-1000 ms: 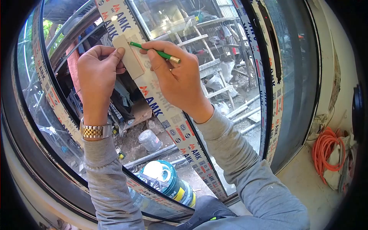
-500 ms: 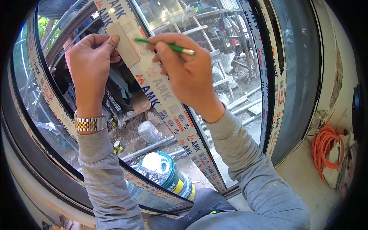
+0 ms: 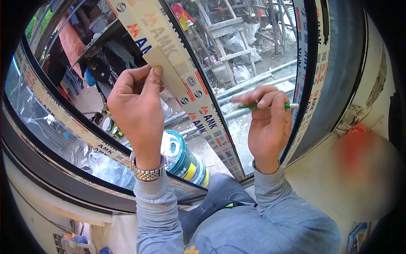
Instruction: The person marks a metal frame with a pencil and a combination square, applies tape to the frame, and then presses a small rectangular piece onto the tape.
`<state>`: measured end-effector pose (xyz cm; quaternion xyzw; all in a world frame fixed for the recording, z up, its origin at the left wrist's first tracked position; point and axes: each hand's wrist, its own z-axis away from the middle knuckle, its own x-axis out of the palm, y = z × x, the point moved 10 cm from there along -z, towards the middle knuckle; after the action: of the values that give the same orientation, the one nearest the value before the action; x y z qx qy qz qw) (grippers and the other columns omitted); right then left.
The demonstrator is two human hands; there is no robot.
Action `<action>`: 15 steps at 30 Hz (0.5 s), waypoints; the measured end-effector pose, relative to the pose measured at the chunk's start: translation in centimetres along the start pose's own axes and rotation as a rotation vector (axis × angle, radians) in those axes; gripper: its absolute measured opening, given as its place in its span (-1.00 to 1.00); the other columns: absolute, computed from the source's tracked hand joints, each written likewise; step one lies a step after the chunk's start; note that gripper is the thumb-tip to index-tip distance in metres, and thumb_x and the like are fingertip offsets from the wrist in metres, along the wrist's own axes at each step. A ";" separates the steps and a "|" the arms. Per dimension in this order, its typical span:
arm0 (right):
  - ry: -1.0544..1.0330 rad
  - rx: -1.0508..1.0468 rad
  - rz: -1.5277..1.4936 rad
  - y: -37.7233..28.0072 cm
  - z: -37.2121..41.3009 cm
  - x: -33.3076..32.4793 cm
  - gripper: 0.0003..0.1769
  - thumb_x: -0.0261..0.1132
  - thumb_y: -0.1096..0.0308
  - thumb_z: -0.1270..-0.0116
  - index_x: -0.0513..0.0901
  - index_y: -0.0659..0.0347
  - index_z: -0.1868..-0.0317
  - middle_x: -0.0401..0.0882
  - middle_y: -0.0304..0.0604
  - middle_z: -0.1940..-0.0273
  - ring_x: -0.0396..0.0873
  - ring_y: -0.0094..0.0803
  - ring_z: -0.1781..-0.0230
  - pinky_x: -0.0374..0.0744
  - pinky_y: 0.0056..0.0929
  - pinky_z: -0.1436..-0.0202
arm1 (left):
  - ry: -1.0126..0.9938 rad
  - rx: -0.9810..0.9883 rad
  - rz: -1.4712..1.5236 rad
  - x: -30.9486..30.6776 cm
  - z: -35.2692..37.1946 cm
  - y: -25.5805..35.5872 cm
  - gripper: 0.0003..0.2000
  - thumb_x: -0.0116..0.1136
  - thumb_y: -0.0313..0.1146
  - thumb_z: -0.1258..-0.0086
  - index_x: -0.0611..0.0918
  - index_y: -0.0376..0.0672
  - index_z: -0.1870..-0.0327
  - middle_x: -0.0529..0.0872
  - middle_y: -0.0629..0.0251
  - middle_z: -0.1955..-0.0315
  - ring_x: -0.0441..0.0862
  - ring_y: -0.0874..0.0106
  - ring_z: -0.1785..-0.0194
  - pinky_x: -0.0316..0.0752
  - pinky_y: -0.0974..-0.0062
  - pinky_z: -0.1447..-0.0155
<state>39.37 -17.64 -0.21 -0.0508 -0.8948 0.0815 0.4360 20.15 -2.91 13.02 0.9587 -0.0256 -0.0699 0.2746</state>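
Observation:
A thin flat beige rectangular piece (image 3: 169, 78) lies against the upright window frame member (image 3: 220, 146), which is covered in printed AMK protective film. My left hand (image 3: 141, 112) pinches its left edge between thumb and fingers, with a metal-band watch at the wrist. Over to the right, my right hand (image 3: 268, 127) grips a green pencil (image 3: 291, 106), held roughly level and apart from the frame. The fingers of that hand are slightly blurred.
Beyond the glass stand a wooden ladder (image 3: 226, 27), several pipes (image 3: 253, 80) and a teal bucket (image 3: 179, 154). Another film-covered frame member (image 3: 311, 97) rises at the right. A blurred round patch covers part of the floor at right.
The beige piece and my left hand have moved lower along the frame member. My right hand has drawn away from the piece to the right, still with the pencil. The view has shifted.

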 end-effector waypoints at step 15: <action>-0.145 -0.351 0.931 5.1 2.1 9.3 -0.53 0.61 0.38 -0.06 0.66 0.11 0.00 0.60 -0.15 0.22 0.72 -0.19 0.35 0.61 -0.26 0.36 | 0.048 0.024 -0.056 -0.4 -0.5 1.1 -0.88 0.42 -0.52 -0.45 0.79 -0.43 0.16 0.86 0.23 0.35 0.73 0.62 0.30 0.61 0.60 0.17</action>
<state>32.12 -11.33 4.70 -0.5113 -0.8055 0.1188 0.2750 19.81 -3.50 14.08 0.9636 0.0072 -0.0542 0.2616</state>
